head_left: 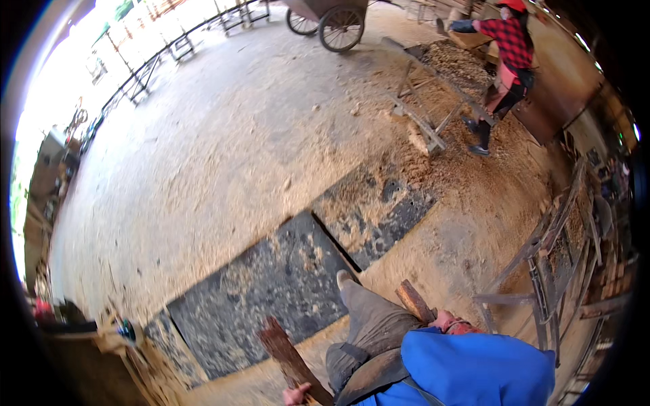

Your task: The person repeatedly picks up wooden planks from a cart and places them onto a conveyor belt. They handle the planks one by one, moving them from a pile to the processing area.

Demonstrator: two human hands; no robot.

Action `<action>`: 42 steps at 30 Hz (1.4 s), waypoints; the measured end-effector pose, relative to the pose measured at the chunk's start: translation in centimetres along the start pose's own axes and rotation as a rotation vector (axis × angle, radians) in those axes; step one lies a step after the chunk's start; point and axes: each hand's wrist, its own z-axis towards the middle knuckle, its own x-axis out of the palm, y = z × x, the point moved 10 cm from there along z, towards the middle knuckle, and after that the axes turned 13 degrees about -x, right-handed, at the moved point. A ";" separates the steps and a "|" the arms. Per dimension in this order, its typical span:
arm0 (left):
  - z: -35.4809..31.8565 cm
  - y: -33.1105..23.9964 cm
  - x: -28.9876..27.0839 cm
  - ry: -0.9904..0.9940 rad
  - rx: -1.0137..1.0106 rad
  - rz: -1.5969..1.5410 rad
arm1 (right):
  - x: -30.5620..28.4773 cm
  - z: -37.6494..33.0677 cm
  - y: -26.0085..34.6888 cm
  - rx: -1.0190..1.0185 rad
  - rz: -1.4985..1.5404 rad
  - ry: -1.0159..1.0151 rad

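Observation:
At the lower edge, my left hand (296, 394) is closed round a rough, bark-covered wood slab (288, 352) that points forward from beside my left leg. Out on the right, my right hand (445, 321) grips a shorter brown piece of wood (414, 302), held low next to my right leg. Part of each piece is hidden by the hand or the picture's edge. My foot in a light shoe (344, 278) is on the dark floor sheets (257, 298).
Dusty concrete (196, 155) stretches ahead. A two-wheeled cart (340, 28) stands at the far side. Another person (511, 47) in a checked shirt works far right, behind a wooden trestle (421, 125) amid wood shavings. Metal frames (542, 298) stand close on my right.

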 end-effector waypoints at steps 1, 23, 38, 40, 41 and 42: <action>1.1 -2.5 0.8 -0.004 -0.001 0.034 | -3.1 2.4 4.4 0.009 -0.011 0.022; 16.8 -68.3 -4.1 0.233 0.285 0.231 | -24.0 35.6 41.8 0.166 0.066 -0.139; 19.0 -107.0 0.8 0.266 0.353 0.378 | -33.2 53.1 49.2 0.332 0.293 -0.099; 18.1 -112.4 3.3 0.273 0.360 0.407 | -35.7 55.8 48.1 0.318 0.387 -0.160; 17.8 -114.2 2.3 0.242 0.342 0.379 | -37.3 58.3 48.3 0.317 0.326 -0.169; 17.8 -116.0 1.6 0.217 0.332 0.355 | -40.0 60.6 49.1 0.332 0.311 -0.136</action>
